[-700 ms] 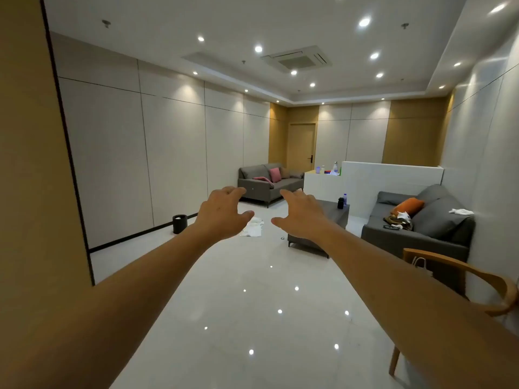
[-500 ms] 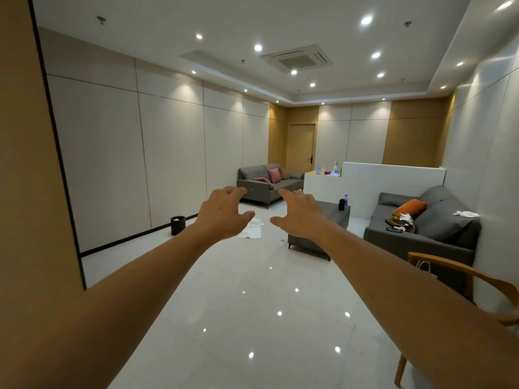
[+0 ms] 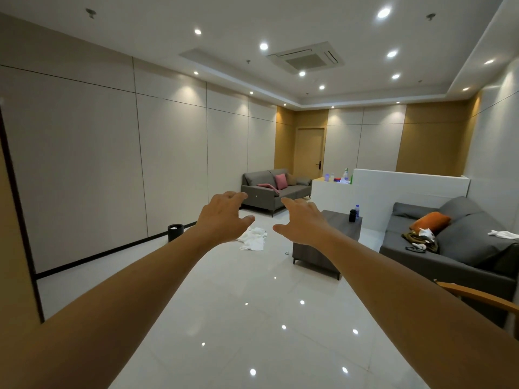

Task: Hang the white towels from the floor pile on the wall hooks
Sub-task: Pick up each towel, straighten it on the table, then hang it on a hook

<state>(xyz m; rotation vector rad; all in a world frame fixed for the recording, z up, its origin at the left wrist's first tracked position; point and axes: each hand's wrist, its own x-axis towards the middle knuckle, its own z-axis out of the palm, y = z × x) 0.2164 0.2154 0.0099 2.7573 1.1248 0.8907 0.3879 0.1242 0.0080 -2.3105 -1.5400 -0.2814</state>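
Observation:
A crumpled pile of white towels (image 3: 254,238) lies on the glossy white floor, far across the room. Both my arms stretch straight out in front of me. My left hand (image 3: 223,217) and my right hand (image 3: 302,221) hang in the air with fingers spread and loosely bent, holding nothing. Between the two hands the pile shows, well beyond reach. No wall hooks are in view. Another white cloth (image 3: 504,235) lies on the right sofa's back.
A grey coffee table (image 3: 327,245) with bottles stands right of the pile. A grey sofa (image 3: 455,245) lines the right wall, another sofa (image 3: 273,189) the far end. A black bin (image 3: 175,231) sits by the left wall. A wooden chair (image 3: 483,299) is at near right.
The view has moved forward and turned slightly; the left wall edge slid out of frame and the towel pile looks a little nearer. Both hands keep the same outstretched pose.

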